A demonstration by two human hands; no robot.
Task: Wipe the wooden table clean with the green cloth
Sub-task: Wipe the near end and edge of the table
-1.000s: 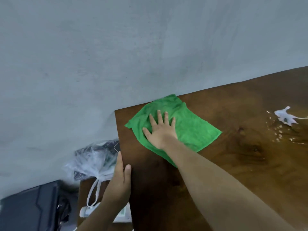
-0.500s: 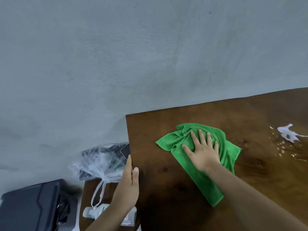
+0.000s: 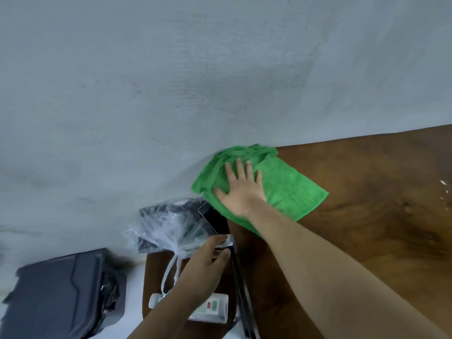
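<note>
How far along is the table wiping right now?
Done: the wood around the cloth shows no spill. In hand: the right hand presses the cloth flat on the table's far left corner, while the left hand rests at the left edge. Left: white specks sit at the right edge of view, unwiped.

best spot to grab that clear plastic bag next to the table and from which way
Take the clear plastic bag by its white tie handles, where the plastic gathers into a knotted neck. Come from above and from the near side, since the handles trail toward the camera onto the low wooden surface. The bag's body is loose and crinkled, so it would likely slip or tear. The left hand hovers right by there.
</note>
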